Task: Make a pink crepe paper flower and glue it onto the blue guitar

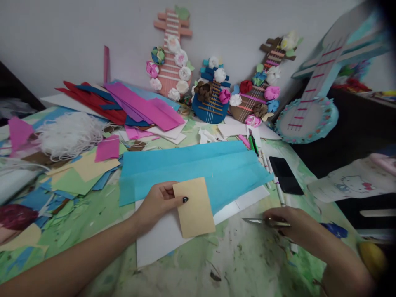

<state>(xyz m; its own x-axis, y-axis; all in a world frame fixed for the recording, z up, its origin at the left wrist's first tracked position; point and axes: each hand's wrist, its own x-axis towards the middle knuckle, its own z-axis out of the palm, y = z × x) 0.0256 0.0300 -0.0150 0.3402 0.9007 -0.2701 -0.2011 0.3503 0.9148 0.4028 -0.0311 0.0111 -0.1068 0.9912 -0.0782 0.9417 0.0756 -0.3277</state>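
Between thumb and fingers, my left hand grips a pale yellow rectangle of paper, holding it up over the table. Behind and below it lie a large turquoise paper sheet with fold lines and a white sheet. My right hand is closed around the handles of a pair of scissors. The blades point left toward the yellow paper but stand apart from it. My curled fingers partly hide the scissor handles.
Paper guitars with flowers lean along the wall. Pink and red paper, white string and coloured scraps cover the left side. At right lie a phone, a green cutter and a white cup.
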